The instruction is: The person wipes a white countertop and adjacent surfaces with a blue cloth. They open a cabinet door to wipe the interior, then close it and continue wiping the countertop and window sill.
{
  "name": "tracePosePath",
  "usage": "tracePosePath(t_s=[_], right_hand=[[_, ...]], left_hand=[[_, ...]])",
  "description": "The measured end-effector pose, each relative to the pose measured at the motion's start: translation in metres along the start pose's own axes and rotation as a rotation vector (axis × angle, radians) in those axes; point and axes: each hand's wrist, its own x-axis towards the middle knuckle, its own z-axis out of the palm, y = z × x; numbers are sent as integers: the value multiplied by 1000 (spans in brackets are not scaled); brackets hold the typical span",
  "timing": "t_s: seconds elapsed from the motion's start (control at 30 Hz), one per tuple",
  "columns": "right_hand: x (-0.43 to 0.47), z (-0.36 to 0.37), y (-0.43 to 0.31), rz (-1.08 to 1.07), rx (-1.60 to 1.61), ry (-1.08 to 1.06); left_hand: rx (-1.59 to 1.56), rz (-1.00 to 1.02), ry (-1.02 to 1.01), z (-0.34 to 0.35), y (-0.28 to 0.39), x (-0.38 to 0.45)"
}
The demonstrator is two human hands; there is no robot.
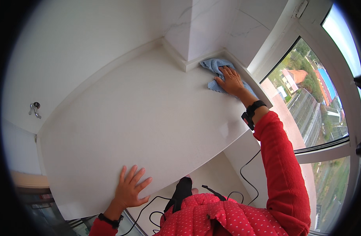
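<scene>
A light blue cloth (pixel 216 63) lies crumpled in the far right corner of a pale countertop (pixel 133 112). My right hand (pixel 231 81) presses down on the cloth, its arm stretched out and its fingers pointing towards the corner. Part of the cloth is hidden beneath the palm and wrist. Near the counter's front edge my left hand (pixel 132 188) rests flat on the bare surface, fingers spread, with nothing in it.
A raised backsplash (pixel 106 63) follows the wall and a tiled column (pixel 189 32). On the left wall is a metal tap (pixel 35 110). A window (pixel 307 88) stands on the right. Black cables (pixel 244 174) hang around my body.
</scene>
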Motion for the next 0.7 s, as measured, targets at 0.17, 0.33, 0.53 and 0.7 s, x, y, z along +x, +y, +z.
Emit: tracePosePath(t_s=[0.17,0.33,0.53,0.7], right_hand=[[36,12,15,78,-45,-9],[39,20,20,53,-64,19],[38,20,20,20,-38,60],[31,18,17,-17,-59,67]], left_hand=[[-23,-4,-5,1,-3,1],[15,-20,-6,3,-3,-2],[54,-32,-5,4,0,-3],[117,-109,-24,5,14,-2]])
